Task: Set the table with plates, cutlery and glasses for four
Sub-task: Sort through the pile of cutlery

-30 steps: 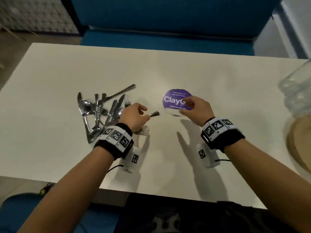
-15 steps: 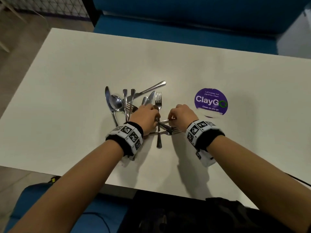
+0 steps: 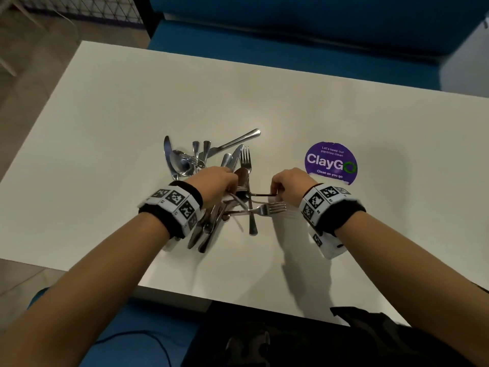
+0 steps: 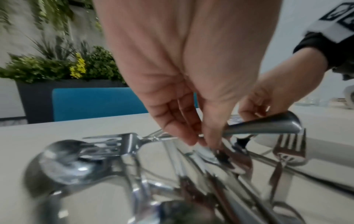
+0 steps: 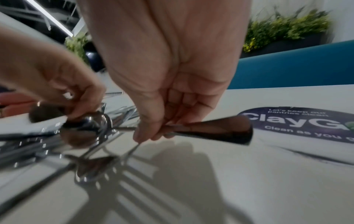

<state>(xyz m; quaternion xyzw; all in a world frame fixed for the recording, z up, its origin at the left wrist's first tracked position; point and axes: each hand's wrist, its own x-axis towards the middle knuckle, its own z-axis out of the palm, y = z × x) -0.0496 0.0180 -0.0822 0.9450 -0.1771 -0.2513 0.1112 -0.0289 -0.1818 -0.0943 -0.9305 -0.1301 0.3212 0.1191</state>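
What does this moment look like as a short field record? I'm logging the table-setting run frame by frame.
surface: white table
cutlery: tangled cutlery pile of forks, spoons and knives
left hand: fingers down in the pile, touching a spoon; grip unclear
right hand: pinches a utensil handle, lifted off the table
loose fork: lies flat, tines toward the right hand
sticker: purple ClayGo sticker, right of the pile
plates, glasses: none on the table in the head view

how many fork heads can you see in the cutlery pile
3: one fork tines-up at the far middle, one fork pointing right below the right hand, one across the spoon. Others may be hidden under the left hand.
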